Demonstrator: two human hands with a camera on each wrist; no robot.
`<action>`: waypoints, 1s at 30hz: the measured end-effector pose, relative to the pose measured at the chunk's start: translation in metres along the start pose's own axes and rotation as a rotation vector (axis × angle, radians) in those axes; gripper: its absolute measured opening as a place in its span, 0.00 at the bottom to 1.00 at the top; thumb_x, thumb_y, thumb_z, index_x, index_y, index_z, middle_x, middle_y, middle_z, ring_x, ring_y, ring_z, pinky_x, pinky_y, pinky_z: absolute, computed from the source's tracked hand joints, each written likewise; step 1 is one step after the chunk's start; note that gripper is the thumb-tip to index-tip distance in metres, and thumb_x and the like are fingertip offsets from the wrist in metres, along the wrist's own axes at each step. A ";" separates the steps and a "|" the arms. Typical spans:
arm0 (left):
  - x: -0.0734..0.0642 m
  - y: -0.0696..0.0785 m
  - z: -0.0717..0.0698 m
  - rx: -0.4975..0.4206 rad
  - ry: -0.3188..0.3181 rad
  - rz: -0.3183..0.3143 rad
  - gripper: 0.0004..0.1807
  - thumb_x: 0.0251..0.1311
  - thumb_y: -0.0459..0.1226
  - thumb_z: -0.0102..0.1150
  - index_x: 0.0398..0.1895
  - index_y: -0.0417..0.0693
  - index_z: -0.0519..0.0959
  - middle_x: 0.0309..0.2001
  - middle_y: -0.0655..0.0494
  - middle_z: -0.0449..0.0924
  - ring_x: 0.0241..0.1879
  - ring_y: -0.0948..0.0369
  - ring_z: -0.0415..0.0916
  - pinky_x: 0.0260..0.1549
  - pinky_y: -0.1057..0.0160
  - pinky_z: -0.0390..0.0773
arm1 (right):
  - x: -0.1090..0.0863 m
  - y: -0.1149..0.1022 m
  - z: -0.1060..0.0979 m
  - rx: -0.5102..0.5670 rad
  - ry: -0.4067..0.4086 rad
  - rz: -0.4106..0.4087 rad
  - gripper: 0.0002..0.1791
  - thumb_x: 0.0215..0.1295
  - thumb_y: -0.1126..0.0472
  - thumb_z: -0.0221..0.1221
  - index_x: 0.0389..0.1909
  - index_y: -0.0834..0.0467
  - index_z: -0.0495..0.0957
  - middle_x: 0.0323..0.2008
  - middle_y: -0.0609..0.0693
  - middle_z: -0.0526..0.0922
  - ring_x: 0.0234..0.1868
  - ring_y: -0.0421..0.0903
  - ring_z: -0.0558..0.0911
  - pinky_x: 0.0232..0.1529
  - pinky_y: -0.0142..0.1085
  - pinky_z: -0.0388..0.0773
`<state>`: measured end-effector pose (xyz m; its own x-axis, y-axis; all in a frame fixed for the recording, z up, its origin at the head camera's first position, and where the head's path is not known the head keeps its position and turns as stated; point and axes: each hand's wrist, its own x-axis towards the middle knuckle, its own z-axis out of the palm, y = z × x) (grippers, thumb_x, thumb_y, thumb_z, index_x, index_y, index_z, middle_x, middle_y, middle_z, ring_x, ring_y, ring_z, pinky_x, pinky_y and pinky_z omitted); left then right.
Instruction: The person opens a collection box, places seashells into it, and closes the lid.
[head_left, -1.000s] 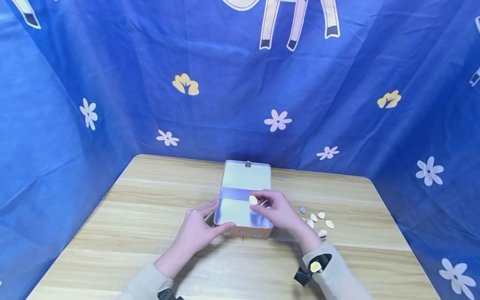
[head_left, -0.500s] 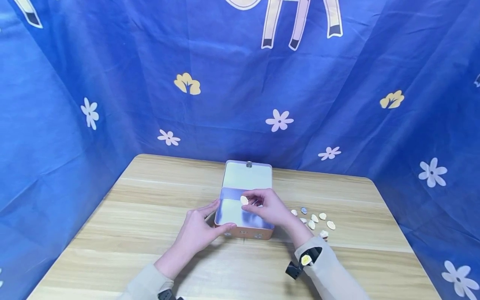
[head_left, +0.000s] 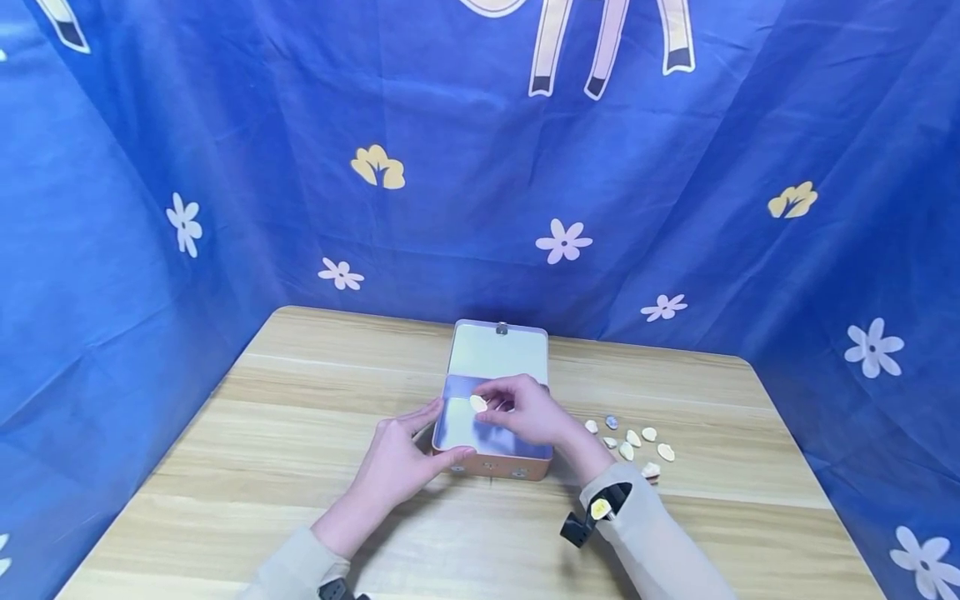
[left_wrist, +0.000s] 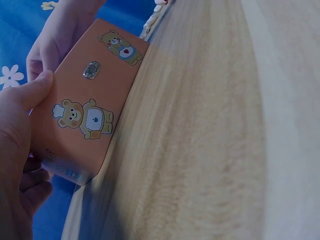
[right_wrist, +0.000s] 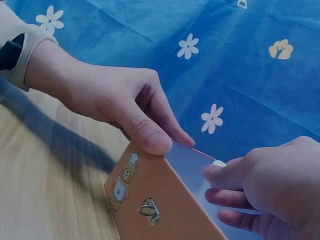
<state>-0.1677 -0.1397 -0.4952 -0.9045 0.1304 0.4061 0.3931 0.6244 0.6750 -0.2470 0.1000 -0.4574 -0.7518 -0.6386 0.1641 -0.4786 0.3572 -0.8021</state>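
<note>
An orange tin box (head_left: pixel 497 467) with bear pictures and a metal clasp (left_wrist: pixel 91 70) stands on the table, its silvery lid (head_left: pixel 498 350) tipped back. My left hand (head_left: pixel 401 457) grips the box's near left corner, thumb at the front rim and fingers along the left side. Over the box's inside, my right hand (head_left: pixel 525 408) pinches a small white shell (head_left: pixel 477 403) between thumb and fingertips. Only a sliver of that shell (right_wrist: pixel 218 163) shows past the fingers in the right wrist view. The right hand hides part of the box's floor.
Several small white shells (head_left: pixel 627 451) lie loosely to the right of the box, with one bluish shell (head_left: pixel 611 422) among them. The wooden table (head_left: pixel 300 400) ends at a blue patterned cloth (head_left: pixel 465 233) behind and at both sides.
My right hand has moved left over the box with the shell between its fingers, uncovering more shells on the table. The left hand keeps its grip on the box corner.
</note>
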 end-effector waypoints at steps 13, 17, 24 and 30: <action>-0.001 0.001 0.001 0.023 0.020 0.009 0.54 0.45 0.68 0.79 0.64 0.35 0.81 0.61 0.48 0.82 0.11 0.72 0.57 0.30 0.63 0.81 | 0.014 0.000 0.001 -0.108 -0.142 0.042 0.17 0.67 0.69 0.71 0.56 0.68 0.85 0.40 0.50 0.89 0.38 0.38 0.83 0.46 0.33 0.82; -0.002 0.001 0.002 0.017 0.018 0.002 0.54 0.44 0.69 0.78 0.64 0.36 0.81 0.61 0.49 0.82 0.12 0.70 0.59 0.29 0.63 0.81 | 0.016 0.001 0.002 -0.120 -0.175 0.047 0.17 0.67 0.69 0.71 0.55 0.67 0.85 0.41 0.51 0.89 0.39 0.39 0.84 0.46 0.33 0.82; -0.002 -0.002 0.005 0.021 0.027 0.006 0.53 0.44 0.67 0.80 0.63 0.36 0.82 0.61 0.49 0.83 0.13 0.71 0.56 0.23 0.66 0.76 | 0.014 0.000 0.003 -0.163 -0.208 0.058 0.16 0.69 0.67 0.70 0.55 0.67 0.84 0.42 0.52 0.89 0.41 0.42 0.86 0.46 0.32 0.83; -0.001 -0.005 0.006 0.028 0.040 0.016 0.52 0.44 0.67 0.80 0.63 0.37 0.83 0.60 0.49 0.83 0.23 0.70 0.75 0.40 0.60 0.86 | 0.008 -0.001 -0.002 -0.175 -0.169 0.069 0.20 0.68 0.67 0.70 0.59 0.69 0.82 0.50 0.58 0.88 0.47 0.49 0.88 0.50 0.38 0.84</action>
<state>-0.1694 -0.1387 -0.5027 -0.8907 0.1103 0.4411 0.4021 0.6439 0.6509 -0.2531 0.0953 -0.4541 -0.7058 -0.7084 0.0027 -0.5114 0.5070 -0.6939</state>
